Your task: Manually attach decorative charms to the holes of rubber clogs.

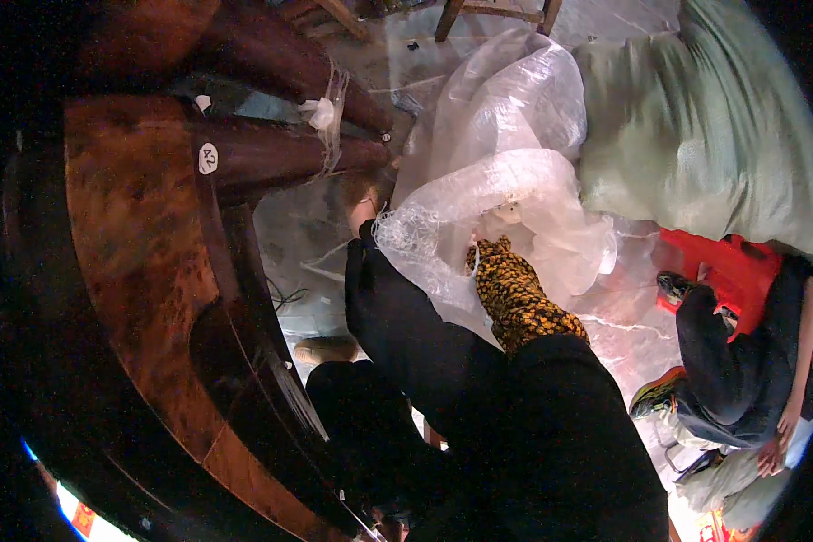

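A translucent white woven plastic bag [524,167] lies slack in front of me, its frayed edge turned toward me. My right forearm, in a black sleeve with a yellow-and-black spotted sleeve cover [524,303], reaches into the bag's mouth; the bag and the cover hide my right hand's fingers. A small pale lump [509,213] shows inside the bag just beyond the cover. Left of it, a black-clothed limb [402,294] ends in bare skin [363,212] beside the frayed edge. Whether that is my left hand or an ankle, I cannot tell; no fingers show.
Dark reddish-brown wooden furniture [135,244] fills the left, with stout legs [289,154] jutting inward. Green cloth [696,135] covers a bulky pile at right. Below it another person in black trousers [732,379] sits near a red plastic seat [745,271]. A tan shoe [325,349] shows below the furniture.
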### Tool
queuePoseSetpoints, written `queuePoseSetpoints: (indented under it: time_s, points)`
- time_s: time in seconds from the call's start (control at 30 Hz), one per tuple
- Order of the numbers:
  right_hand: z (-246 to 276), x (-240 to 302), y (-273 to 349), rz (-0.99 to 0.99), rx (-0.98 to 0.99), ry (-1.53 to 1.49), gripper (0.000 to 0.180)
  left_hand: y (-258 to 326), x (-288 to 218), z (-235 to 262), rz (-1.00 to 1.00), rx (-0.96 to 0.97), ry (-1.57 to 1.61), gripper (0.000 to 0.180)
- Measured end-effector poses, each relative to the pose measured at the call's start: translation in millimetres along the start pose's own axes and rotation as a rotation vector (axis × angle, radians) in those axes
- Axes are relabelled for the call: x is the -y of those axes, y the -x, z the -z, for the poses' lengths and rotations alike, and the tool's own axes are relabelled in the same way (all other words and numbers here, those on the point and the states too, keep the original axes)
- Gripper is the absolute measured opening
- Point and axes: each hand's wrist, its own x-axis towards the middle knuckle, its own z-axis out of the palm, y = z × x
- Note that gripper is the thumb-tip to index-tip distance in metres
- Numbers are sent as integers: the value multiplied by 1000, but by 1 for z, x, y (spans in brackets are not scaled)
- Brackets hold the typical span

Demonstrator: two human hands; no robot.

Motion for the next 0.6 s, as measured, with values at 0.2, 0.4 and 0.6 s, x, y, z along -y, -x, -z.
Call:
queuePoseSetpoints:
  time_s: [0.2, 0.4, 0.6]
  points:
    - [-60, 169, 20, 45, 85, 26, 20, -7, -1, 10, -8, 35, -76, 31]
    - [-70, 128, 29, 114, 145, 68, 21, -3, 2, 25, 16, 48, -151, 31]
    - [-72, 103, 33, 175, 193, 102, 22, -2, -2, 31, 38, 57, -225, 30]
